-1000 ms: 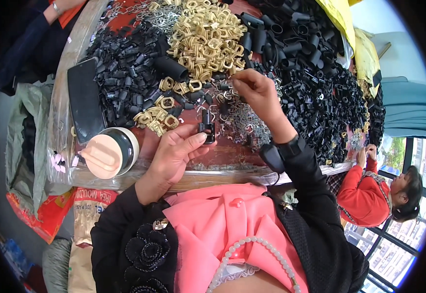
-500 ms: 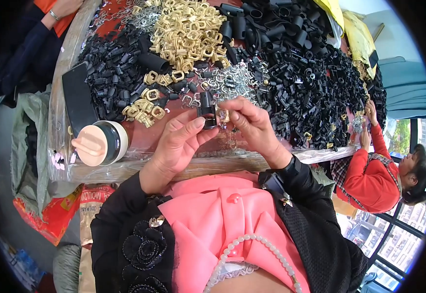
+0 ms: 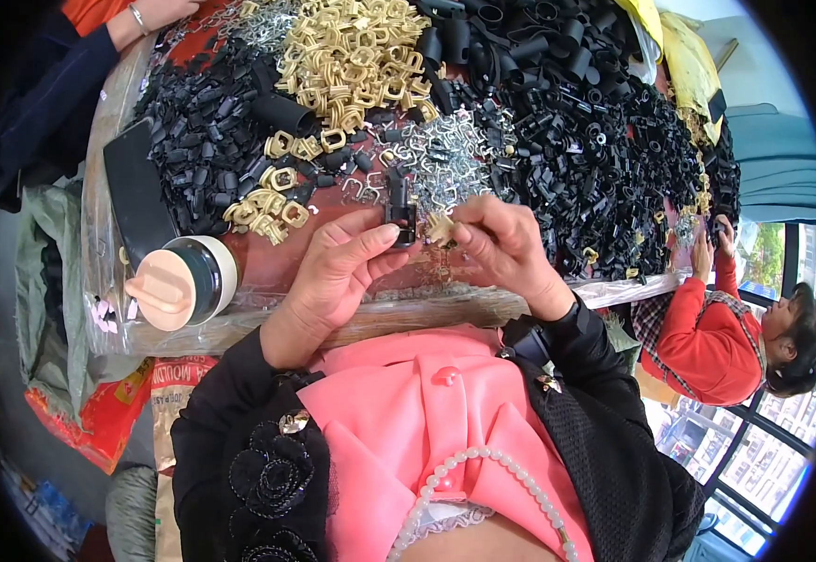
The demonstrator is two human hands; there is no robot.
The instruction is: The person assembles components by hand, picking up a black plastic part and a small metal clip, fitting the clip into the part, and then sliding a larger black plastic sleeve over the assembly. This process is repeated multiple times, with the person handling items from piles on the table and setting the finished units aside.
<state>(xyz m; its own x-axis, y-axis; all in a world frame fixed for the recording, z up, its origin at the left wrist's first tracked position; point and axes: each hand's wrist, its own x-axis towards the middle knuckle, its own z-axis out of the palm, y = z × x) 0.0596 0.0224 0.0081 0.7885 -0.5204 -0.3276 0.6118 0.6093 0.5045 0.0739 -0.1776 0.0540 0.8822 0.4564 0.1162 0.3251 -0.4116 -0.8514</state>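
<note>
My left hand (image 3: 338, 258) pinches a black plastic fitting (image 3: 398, 197) between thumb and fingers; the fitting stands roughly upright over the near side of the table. Just right of it, my right hand (image 3: 509, 245) holds a small gold-coloured piece (image 3: 441, 230) between thumb and forefinger. A narrow gap lies between the gold piece and the black fitting. Beyond both hands is a heap of small silvery wire clips (image 3: 450, 150). A few gold square rings (image 3: 272, 215) lie left of my left hand.
Heaps of gold rings (image 3: 356, 61), black plastic parts (image 3: 595, 178) and small black pieces (image 3: 206, 140) cover the table. A dark phone-like slab (image 3: 136, 183) and a pink-lidded jar (image 3: 178, 286) stand at the left. A person in red (image 3: 712, 347) works at the right; another person's hand (image 3: 160, 14) is far left.
My right hand has drawn the gold piece slightly right and away from the black fitting, and tilted it. The fitting has turned a little in my left hand. The view has shifted slightly.
</note>
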